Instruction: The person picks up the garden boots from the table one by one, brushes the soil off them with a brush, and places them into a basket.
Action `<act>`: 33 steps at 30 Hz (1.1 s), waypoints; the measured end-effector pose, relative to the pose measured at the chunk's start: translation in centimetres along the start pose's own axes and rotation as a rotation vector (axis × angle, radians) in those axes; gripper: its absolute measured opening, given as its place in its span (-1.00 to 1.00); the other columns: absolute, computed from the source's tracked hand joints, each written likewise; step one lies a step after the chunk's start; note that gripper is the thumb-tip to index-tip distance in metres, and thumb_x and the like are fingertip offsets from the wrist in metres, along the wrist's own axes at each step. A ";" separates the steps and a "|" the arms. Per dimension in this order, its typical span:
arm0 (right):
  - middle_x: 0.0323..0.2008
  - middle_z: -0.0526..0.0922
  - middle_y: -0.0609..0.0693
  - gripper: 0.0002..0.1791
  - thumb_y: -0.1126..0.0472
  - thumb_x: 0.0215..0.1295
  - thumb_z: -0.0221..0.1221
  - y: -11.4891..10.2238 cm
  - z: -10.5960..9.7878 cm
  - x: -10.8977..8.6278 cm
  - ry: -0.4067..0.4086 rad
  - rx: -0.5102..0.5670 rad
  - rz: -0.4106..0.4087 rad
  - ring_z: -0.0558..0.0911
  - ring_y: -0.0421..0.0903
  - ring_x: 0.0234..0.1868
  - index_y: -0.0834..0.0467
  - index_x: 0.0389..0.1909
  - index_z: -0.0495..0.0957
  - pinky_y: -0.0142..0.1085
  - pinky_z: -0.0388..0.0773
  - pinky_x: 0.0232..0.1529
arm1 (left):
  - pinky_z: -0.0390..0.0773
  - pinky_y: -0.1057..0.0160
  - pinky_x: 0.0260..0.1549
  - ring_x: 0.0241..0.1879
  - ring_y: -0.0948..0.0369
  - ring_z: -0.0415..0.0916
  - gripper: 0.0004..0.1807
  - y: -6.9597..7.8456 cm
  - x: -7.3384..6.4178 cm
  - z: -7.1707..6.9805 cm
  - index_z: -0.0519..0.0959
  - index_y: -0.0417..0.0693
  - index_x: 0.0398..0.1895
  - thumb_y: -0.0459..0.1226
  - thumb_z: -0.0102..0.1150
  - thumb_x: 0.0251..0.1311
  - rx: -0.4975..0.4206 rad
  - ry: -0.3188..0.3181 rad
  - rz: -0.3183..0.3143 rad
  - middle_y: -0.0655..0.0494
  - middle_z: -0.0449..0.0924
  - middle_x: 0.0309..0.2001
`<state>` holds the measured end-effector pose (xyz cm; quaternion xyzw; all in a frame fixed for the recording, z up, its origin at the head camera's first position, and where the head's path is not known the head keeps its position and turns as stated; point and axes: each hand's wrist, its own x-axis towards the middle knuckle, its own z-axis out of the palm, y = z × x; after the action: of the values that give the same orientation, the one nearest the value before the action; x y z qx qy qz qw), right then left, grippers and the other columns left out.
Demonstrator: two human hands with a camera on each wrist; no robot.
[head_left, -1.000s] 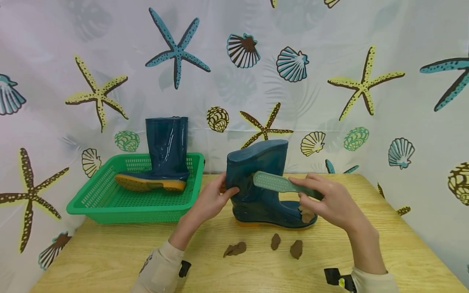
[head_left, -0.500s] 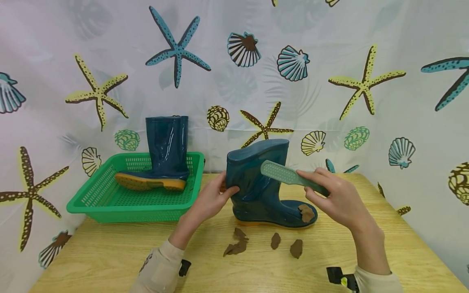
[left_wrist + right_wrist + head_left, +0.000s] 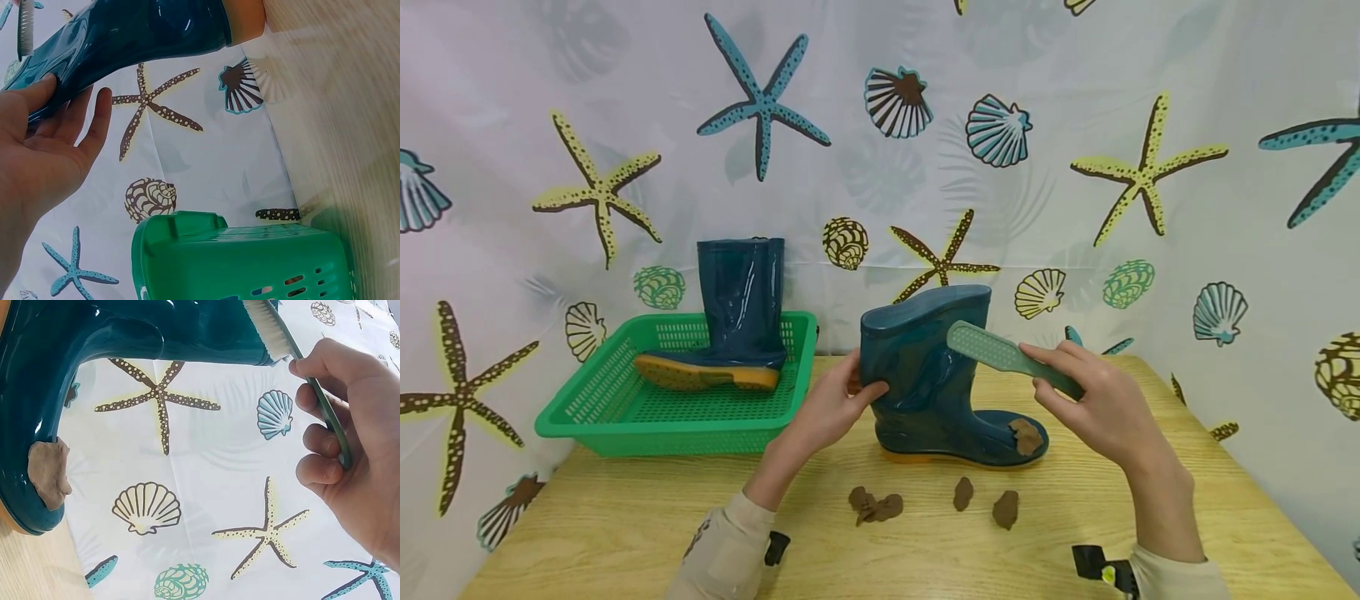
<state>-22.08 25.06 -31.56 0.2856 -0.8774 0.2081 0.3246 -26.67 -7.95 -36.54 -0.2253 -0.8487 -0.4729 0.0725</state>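
Boot (blue) in left fingers

head: even light | left wrist: dimmer, perhaps soft | right wrist: bright, glints on held boot

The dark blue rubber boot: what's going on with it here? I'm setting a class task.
A person's left hand holds the shaft of a dark blue rubber boot standing on a pale wooden table. The right hand grips a green brush with pale bristles close to the shaft. A brown clay-like lump sits on the toe, and more brown pieces lie on the table. A matching dark blue boot sits in a green plastic basket.
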 end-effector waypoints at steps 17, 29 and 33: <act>-0.35 0.60 -0.08 -0.56 0.36 0.21 0.27 1.5 -0.1 -0.7 -0.039 0.012 0.040 0.32 -0.32 -0.52 0.13 0.15 0.63 -0.40 0.29 -0.52 | 0.67 0.12 -0.10 -0.14 0.16 0.68 -0.54 -0.2 0.0 -0.4 0.42 0.00 0.29 -0.22 0.21 0.36 -0.012 0.009 0.011 0.00 0.67 -0.03; -0.08 0.72 0.04 -0.59 0.32 0.22 0.28 1.8 -0.3 -1.2 -0.074 -0.017 0.080 0.59 -0.12 -0.27 0.09 0.11 0.65 -0.23 0.50 -0.33 | 0.69 0.14 -0.14 -0.15 0.11 0.70 -0.56 -0.6 0.0 -0.6 0.44 -0.08 0.25 -0.28 0.24 0.33 0.008 0.057 0.070 -0.05 0.69 -0.02; -0.04 0.72 0.06 -0.59 0.32 0.22 0.28 1.8 -0.3 -1.2 -0.092 -0.011 0.095 0.66 0.01 -0.16 0.09 0.12 0.65 -0.12 0.55 -0.24 | 0.69 0.13 -0.13 -0.14 0.09 0.70 -0.57 -0.9 0.1 -0.9 0.44 -0.10 0.24 -0.29 0.23 0.33 0.005 0.068 0.074 -0.06 0.69 -0.02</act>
<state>-22.30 27.01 -32.49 0.2509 -0.9052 0.2050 0.2752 -27.28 -9.04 -36.71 -0.2401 -0.8380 -0.4753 0.1191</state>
